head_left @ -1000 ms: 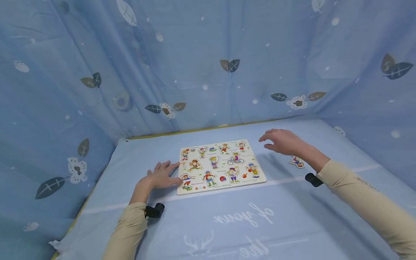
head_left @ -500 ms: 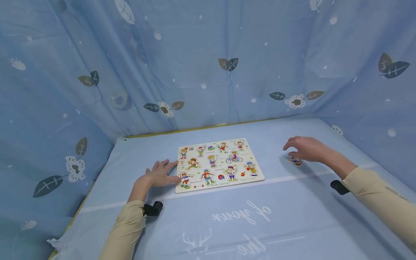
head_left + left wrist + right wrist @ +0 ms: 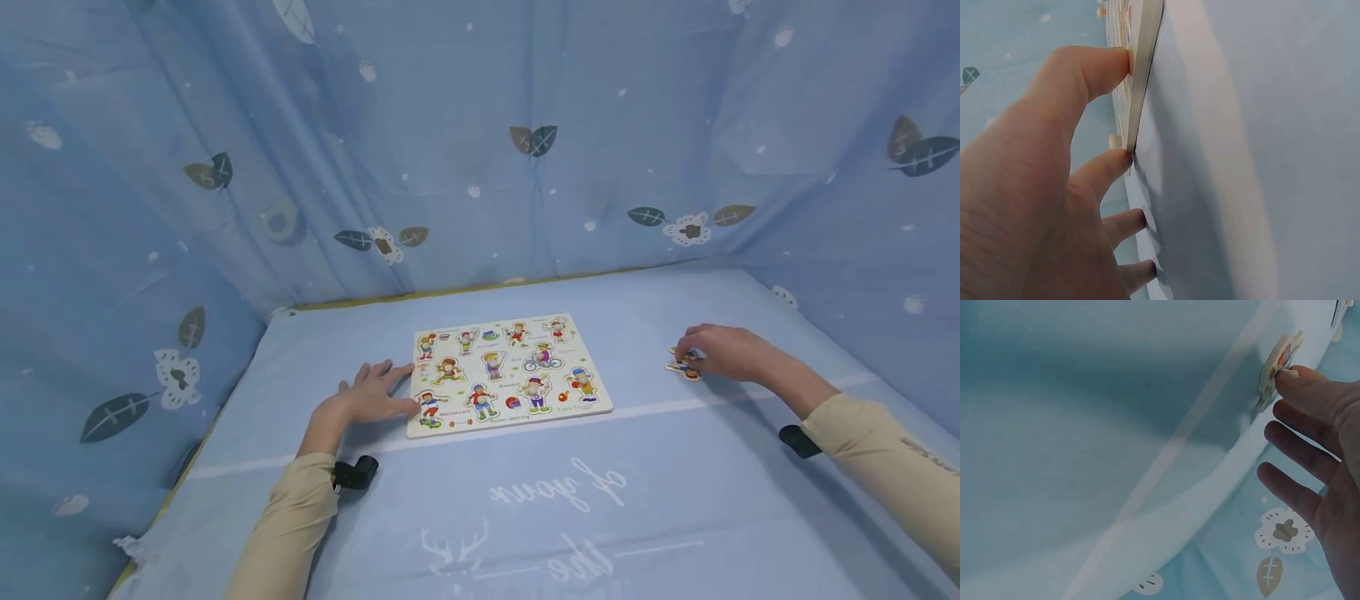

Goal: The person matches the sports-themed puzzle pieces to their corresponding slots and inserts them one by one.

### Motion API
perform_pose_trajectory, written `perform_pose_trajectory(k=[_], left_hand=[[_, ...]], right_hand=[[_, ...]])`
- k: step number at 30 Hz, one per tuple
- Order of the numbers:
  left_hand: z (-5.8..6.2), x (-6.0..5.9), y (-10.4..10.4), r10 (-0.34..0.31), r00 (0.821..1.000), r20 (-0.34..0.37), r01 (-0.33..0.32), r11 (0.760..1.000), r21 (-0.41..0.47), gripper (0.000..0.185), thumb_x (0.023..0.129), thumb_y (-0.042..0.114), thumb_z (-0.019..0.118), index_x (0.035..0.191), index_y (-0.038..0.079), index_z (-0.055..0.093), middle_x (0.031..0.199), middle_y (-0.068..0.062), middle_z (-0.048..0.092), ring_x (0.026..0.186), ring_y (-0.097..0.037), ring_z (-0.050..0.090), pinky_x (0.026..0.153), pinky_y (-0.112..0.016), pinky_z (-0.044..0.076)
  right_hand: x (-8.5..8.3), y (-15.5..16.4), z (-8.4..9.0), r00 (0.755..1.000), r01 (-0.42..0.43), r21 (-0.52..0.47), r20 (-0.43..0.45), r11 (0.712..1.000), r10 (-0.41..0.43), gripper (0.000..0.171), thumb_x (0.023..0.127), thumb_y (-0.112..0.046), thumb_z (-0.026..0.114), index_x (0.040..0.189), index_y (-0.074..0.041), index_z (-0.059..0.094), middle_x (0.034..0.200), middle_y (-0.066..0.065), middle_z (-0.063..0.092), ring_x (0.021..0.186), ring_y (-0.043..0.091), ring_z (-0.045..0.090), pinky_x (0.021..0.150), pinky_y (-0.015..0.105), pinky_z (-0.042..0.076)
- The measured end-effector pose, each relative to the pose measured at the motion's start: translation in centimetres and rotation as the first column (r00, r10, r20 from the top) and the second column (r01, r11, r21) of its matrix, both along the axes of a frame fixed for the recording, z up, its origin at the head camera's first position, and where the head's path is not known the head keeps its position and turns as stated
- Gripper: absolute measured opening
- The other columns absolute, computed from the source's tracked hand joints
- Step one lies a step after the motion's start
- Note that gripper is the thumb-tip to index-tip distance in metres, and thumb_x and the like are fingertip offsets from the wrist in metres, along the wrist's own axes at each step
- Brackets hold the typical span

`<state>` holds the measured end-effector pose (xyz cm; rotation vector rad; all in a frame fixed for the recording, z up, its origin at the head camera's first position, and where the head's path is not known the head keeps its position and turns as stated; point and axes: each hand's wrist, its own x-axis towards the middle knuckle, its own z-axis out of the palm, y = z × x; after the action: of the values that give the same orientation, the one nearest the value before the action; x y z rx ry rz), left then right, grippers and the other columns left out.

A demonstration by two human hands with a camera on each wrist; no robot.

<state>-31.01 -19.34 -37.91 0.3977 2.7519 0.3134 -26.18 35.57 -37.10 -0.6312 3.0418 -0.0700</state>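
A pale wooden peg puzzle board [image 3: 551, 412] with several cartoon sports figures lies flat on the cloth-covered table. At its left edge rests my left hand [image 3: 362, 402], fingers spread. In the left wrist view, the thumb and forefinger of the left hand [image 3: 1035, 181] touch the side of the board [image 3: 1142, 69]. Right of the board, my right hand [image 3: 729, 353] pinches a small figure-shaped puzzle piece [image 3: 684, 368] at the table surface. The right wrist view has the piece [image 3: 1274, 370] tilted at the thumb and forefinger, the hand's [image 3: 1341, 481] other fingers extended.
A light blue cloth [image 3: 480, 508] with white print covers the table. Blue leaf-patterned curtains [image 3: 450, 150] hang behind and at both sides. Black cameras are strapped to the left wrist [image 3: 356, 472] and the right wrist [image 3: 799, 442].
My right hand has moved right, away from the board's upper right corner, down to the loose puzzle piece, and now pinches it. The left hand has stayed at the board's left edge.
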Motion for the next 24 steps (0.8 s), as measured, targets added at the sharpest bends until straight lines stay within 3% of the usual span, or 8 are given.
perform_pose_trajectory(k=[12, 24], left_hand=[[0.5, -0.4, 0.7, -0.014, 1.000, 0.000, 0.014, 1.000, -0.007, 0.085, 0.090, 0.059, 0.058, 0.158, 0.021, 0.025, 0.163, -0.022, 0.014, 0.147, -0.052, 0.004, 0.110, -0.077, 0.008], [0.1, -0.4, 0.1, 0.008, 1.000, 0.017, -0.007, 1.000, -0.014, 0.086, 0.089, 0.061, 0.058, 0.159, 0.022, 0.025, 0.164, -0.022, 0.011, 0.148, -0.051, 0.001, 0.110, -0.076, 0.006]], right_hand=[[1.0, -0.9, 1.4, 0.998, 0.022, -0.019, -0.063, 1.000, -0.023, 0.012, 0.085, -0.010, 0.077, 0.094, -0.018, 0.074, 0.101, 0.003, 0.067, 0.093, 0.028, 0.065, 0.068, 0.044, 0.056], [0.4, -4.3, 1.8, 0.998, 0.051, -0.042, -0.041, 0.998, -0.052, 0.008, 0.084, -0.020, 0.079, 0.090, -0.016, 0.074, 0.100, 0.002, 0.066, 0.090, 0.023, 0.063, 0.074, 0.043, 0.056]])
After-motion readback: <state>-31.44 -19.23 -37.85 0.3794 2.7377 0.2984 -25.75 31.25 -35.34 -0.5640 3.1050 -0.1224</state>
